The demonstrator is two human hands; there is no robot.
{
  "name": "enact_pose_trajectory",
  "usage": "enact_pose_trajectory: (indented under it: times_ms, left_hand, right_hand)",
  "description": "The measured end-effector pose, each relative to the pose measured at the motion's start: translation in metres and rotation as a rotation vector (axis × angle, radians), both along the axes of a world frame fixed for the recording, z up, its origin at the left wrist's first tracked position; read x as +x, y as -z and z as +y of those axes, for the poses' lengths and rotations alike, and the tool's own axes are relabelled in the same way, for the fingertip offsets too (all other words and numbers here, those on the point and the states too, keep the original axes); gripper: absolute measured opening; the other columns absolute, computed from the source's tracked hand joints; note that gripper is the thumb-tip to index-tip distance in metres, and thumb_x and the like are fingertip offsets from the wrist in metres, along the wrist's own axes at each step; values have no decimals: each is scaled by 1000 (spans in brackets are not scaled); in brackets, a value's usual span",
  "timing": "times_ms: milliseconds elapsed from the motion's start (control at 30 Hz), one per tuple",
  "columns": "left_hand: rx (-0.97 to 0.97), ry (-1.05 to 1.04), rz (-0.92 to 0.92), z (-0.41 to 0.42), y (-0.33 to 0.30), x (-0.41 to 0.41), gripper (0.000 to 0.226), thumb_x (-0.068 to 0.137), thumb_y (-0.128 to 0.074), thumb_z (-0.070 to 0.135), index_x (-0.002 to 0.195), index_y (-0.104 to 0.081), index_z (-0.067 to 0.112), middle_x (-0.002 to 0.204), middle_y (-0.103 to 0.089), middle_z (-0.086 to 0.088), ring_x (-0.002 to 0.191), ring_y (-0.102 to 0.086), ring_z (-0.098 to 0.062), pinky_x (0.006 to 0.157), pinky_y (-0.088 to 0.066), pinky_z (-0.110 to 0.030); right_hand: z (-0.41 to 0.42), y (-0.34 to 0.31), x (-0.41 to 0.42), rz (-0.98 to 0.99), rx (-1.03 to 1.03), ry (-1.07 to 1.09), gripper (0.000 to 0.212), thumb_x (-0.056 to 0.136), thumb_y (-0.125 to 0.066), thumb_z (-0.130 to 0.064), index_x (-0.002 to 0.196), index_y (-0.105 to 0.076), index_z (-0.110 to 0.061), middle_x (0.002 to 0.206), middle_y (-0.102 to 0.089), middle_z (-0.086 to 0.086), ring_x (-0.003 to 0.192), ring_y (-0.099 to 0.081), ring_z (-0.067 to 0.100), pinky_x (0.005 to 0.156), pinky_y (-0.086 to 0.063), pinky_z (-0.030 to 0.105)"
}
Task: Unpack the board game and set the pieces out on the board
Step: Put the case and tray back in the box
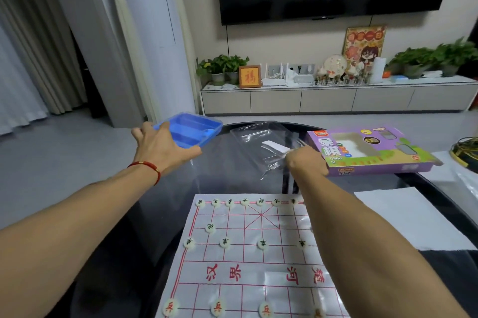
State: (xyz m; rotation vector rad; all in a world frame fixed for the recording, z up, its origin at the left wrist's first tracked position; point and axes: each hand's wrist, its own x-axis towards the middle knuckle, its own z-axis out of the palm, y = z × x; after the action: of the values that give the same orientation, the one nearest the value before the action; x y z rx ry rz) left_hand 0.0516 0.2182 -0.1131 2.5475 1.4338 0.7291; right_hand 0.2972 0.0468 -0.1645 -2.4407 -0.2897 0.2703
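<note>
Pieces (224,242) stand set out on the board (248,260), so the left hand (161,148), fingers curled round the emptied blue tray (190,129), and the right hand (304,161), pinching the clear plastic cover (261,143), seemingly carry packaging toward the purple box (372,151).

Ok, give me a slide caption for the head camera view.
Left hand holds the blue tray, right hand grips the clear lid, beyond the set-out board.

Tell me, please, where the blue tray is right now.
In the head view the blue tray is at the far left edge of the dark table, gripped by the left hand, just left of the clear plastic lid.
</note>
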Motion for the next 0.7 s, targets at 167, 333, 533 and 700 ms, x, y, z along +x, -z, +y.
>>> enact_pose_trajectory:
  times_ms: [167, 333, 533, 700]
  left_hand:
    - [10, 28, -10, -15, -5, -6, 107, 55, -51, 75, 146, -40, 20, 131, -37, -11, 124, -27, -30, 100, -39, -39]
    - [-12, 30, 0, -23, -9, -3, 108, 58, -53, 75, 149, -36, 21, 132, -39, -12, 126, -27, -31, 99, -41, -41]
    - [-28, 42, -30, -46, -33, 1, 115, 55, -46, 82, 152, -32, 20, 132, -41, -16, 126, -28, -32, 100, -38, -41]
    - [-58, 29, -75, -79, -64, 8, 116, 53, -48, 83, 149, -33, 19, 129, -41, -17, 125, -30, -34, 89, -37, -36]
  right_hand:
    - [7, 3, 3, 57, 103, 53, 30, 90, -55, -26, 109, -65, -5, 108, -68, 15, 96, -67, 32, 85, -59, 43]
    - [3, -1, 5, 177, 313, 94, 30, 93, -57, -36, 94, -64, -7, 81, -75, 9, 51, -69, 21, 53, -53, 27]
    - [-3, 7, 7, 456, 601, 72, 43, 66, -76, -33, 97, -67, -5, 66, -74, 12, 64, -75, 31, 73, -64, 45]
    - [-34, -16, -10, 543, 717, 58, 26, 94, -66, -19, 113, -59, -3, 85, -75, 19, 62, -75, 33, 75, -64, 45]
